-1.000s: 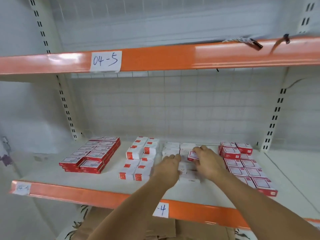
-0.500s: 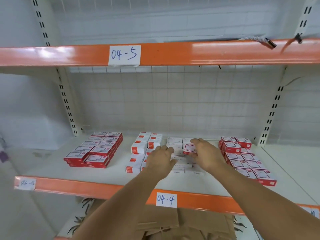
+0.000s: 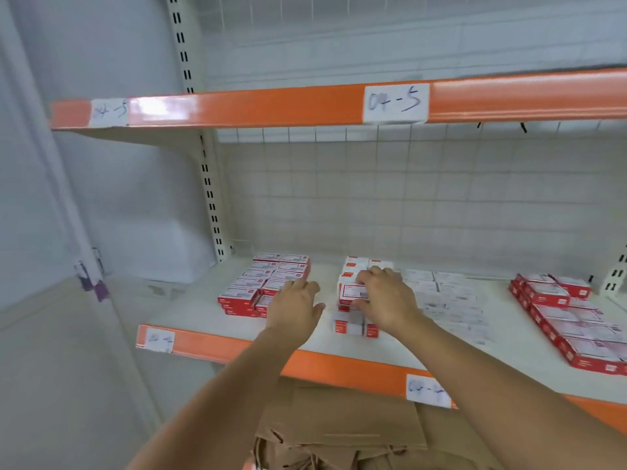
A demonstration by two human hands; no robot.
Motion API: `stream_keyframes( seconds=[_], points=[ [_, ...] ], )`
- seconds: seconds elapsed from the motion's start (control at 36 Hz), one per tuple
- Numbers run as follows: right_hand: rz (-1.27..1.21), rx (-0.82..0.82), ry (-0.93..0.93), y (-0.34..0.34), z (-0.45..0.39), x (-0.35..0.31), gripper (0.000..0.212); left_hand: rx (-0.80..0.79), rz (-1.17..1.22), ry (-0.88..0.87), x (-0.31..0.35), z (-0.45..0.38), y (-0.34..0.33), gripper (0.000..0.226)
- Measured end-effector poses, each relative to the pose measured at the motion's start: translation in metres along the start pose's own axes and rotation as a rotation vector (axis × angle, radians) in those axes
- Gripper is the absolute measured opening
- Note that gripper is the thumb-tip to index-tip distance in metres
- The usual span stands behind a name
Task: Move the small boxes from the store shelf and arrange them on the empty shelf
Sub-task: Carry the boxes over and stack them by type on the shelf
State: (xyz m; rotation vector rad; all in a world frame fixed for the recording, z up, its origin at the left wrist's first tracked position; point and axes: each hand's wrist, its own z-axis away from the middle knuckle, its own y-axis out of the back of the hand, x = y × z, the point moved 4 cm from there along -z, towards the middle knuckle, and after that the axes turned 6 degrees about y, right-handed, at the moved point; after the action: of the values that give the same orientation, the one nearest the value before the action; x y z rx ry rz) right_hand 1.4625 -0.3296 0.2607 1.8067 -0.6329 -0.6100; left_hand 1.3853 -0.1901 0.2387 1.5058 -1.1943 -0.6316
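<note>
small box (image 3: pixel 353 292) flat, long axis left-right, in right hand (image 3: pixel 386 301)

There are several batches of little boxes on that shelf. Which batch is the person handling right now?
The second batch from the left: the right hand grips a box there, while the other batches lie untouched.

shelf (image 3: pixel 339 349) white, orange-edged | small boxes (image 3: pixel 573 330) in four groups (red-and-white, flat rows)
</note>
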Motion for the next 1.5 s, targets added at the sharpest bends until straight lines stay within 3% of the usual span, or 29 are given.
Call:
stream_keyframes(
  seconds=[0.19,0.36,0.47,0.72,0.92,1.28,1.5],
  points=[
    [-0.050,-0.013,-0.061,-0.026,-0.025,-0.069,0.038,0.051,-0.033,0.030,-0.087,-0.013,0.010,0.042],
    [-0.100,-0.040,-0.078,-0.045,-0.040,-0.110,0.044,0.026,0.076,0.150,-0.138,-0.017,0.001,0.042],
    [-0.101,-0.040,-0.078,-0.051,-0.048,-0.125,0.046,-0.004,0.161,0.136,-0.149,-0.020,-0.006,0.037],
    [-0.087,0.021,-0.047,-0.060,-0.063,-0.140,0.023,-0.011,0.185,0.097,-0.153,-0.023,-0.009,0.036],
    [-0.060,0.075,-0.035,-0.066,-0.058,-0.132,0.031,0.035,0.117,0.075,-0.154,-0.022,-0.009,0.037],
    [0.153,0.214,-0.336,-0.020,0.006,-0.028,0.027,0.160,-0.013,-0.096,-0.086,-0.026,0.001,0.035],
    [-0.045,0.103,-0.109,-0.029,-0.001,-0.051,0.023,0.159,0.062,0.252,-0.115,-0.017,0.002,0.036]
  ],
)
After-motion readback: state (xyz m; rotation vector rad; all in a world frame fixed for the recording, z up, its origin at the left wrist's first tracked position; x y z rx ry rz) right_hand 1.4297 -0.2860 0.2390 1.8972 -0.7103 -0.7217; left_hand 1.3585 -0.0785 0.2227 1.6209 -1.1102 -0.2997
